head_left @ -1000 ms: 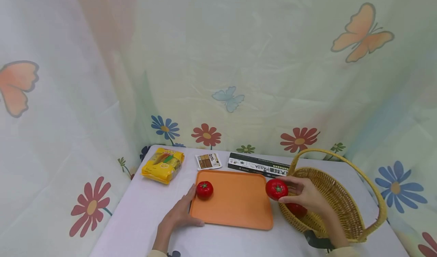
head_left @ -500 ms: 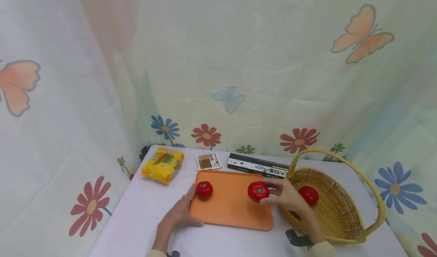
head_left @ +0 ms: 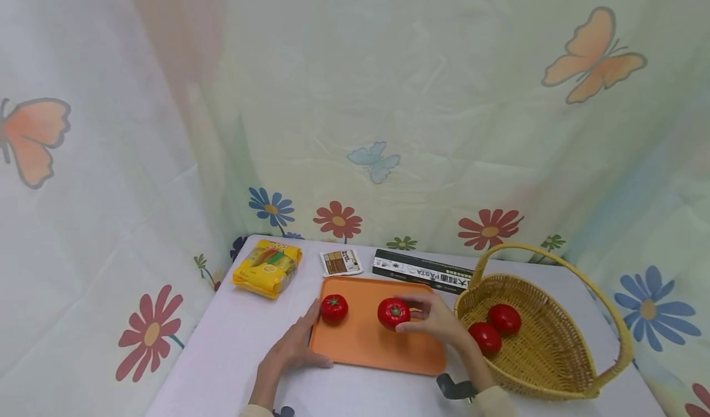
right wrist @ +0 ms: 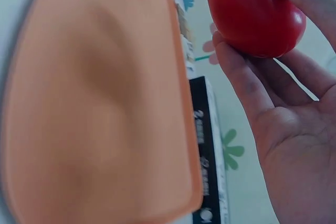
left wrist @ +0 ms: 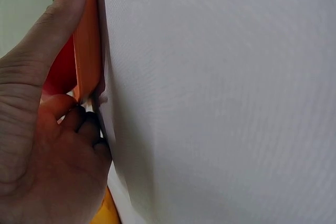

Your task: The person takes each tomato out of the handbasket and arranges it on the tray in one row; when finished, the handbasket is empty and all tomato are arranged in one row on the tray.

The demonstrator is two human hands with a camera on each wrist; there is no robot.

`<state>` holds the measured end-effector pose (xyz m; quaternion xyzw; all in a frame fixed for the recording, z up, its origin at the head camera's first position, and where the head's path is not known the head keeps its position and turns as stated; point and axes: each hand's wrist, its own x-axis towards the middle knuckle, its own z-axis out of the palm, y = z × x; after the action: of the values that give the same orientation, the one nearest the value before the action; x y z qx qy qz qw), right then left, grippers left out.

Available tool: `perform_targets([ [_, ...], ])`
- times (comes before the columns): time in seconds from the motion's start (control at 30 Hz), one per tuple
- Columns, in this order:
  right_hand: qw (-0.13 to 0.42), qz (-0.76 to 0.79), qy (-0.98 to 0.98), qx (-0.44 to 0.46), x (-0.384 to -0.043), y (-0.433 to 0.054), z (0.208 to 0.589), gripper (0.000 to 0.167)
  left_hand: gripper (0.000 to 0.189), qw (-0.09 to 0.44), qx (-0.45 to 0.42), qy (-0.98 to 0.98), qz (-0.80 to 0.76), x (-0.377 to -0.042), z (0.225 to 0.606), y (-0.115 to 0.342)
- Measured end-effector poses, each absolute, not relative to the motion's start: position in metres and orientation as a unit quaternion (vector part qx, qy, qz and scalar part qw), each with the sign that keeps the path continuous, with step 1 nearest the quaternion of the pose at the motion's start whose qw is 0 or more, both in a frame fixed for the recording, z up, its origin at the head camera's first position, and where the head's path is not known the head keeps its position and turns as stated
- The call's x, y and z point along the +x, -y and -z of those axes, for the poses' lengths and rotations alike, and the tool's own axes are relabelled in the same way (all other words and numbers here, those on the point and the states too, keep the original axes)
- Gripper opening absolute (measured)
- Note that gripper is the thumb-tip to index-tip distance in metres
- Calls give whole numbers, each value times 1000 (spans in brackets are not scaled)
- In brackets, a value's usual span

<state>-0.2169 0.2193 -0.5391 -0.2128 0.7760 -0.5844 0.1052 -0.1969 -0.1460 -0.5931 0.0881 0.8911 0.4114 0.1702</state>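
White table — orange tray, wicker basket, yellow packet, small sachet, black-and-white pasta box

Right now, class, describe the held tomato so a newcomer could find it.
On the white table, find the orange tray. Above it, the right hand holds the red tomato. Only this red item is gripped; another tomato rests by the tray's left edge, and two red items lie in the basket.
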Motion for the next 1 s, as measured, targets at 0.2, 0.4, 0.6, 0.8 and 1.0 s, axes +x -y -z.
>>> perform_targets([
  [0.2,119,588,-772,-208,-221,-205,553,65,138,173,82,-891,-411,-198,594,145],
  [0.4,131,610,-759,-188,-222,-188,563,65,138,175,85,-889,-414,-199,593,145],
  [0.6,123,609,-766,-162,-227,-172,576,66,138,175,83,-889,-415,-200,593,145],
  [0.8,110,599,-778,-154,-229,-160,586,64,138,173,82,-890,-415,-200,594,145],
  [1.0,90,583,-791,-162,-228,-150,590,65,138,176,75,-890,-414,-200,594,145],
])
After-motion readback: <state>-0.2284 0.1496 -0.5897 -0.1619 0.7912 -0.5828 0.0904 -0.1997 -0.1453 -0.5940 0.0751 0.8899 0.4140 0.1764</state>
